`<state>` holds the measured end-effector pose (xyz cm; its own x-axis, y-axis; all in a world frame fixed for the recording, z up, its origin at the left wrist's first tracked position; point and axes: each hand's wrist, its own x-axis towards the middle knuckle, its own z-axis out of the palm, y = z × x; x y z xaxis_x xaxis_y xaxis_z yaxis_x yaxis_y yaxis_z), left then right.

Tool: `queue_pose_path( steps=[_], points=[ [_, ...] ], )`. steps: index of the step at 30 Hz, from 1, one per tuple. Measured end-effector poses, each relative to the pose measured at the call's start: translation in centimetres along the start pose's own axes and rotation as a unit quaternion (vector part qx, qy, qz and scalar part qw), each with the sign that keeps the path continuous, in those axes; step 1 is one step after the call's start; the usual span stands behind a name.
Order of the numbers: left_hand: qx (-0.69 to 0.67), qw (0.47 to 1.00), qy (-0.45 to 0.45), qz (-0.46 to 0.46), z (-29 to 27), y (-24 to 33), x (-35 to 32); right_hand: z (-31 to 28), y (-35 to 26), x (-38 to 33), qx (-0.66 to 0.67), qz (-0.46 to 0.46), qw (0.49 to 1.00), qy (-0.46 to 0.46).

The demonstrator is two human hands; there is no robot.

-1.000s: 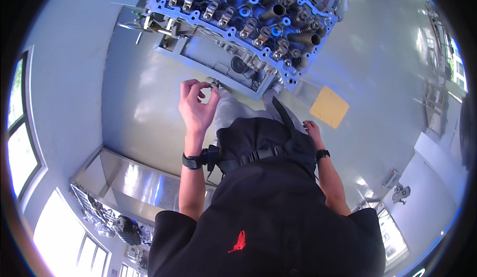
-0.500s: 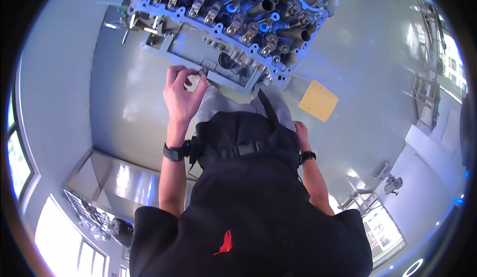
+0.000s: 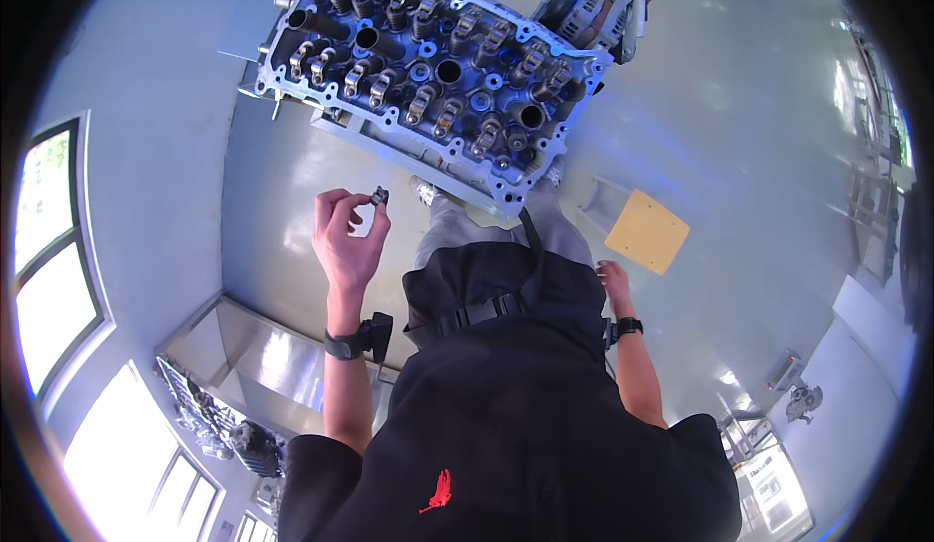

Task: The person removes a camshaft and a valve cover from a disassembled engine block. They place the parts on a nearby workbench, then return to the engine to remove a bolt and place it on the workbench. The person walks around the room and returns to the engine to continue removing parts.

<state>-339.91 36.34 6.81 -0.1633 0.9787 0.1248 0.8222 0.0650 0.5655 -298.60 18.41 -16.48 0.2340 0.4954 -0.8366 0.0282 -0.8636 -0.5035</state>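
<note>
Step in hand: handling 1 removed part. The left hand [image 3: 348, 240] pinches a small dark metal part [image 3: 380, 195] between thumb and fingertips, just below the cylinder head [image 3: 438, 75]. The right hand [image 3: 613, 282] hangs loosely spread, empty. Next move likely calls for a steady, controlled grip.

No packages, labels or screens are showing in this view; the nearest thing to a sign is a flat yellow square panel [image 3: 648, 232], lying tilted on the pale grey floor [image 3: 739, 133] to the right, just beyond the person's right side; its face is showing plain yellow, with no markings clear enough to tell; a paler rectangular outline is sitting on the floor just beside its left edge.
</note>
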Motion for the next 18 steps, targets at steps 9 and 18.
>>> queue_pose_path(
  steps=[9, 18],
  points=[
    [-0.012, 0.999, 0.014, -0.038, 2.8, 4.1, -2.3, -5.9, -9.9, -1.2, 0.077, -0.067, 0.993, 0.058],
    [-0.03, 0.999, -0.009, -0.02, 1.9, 4.0, -1.9, -5.2, -12.6, -9.6, 0.077, -0.145, 0.98, 0.112]
  ],
)
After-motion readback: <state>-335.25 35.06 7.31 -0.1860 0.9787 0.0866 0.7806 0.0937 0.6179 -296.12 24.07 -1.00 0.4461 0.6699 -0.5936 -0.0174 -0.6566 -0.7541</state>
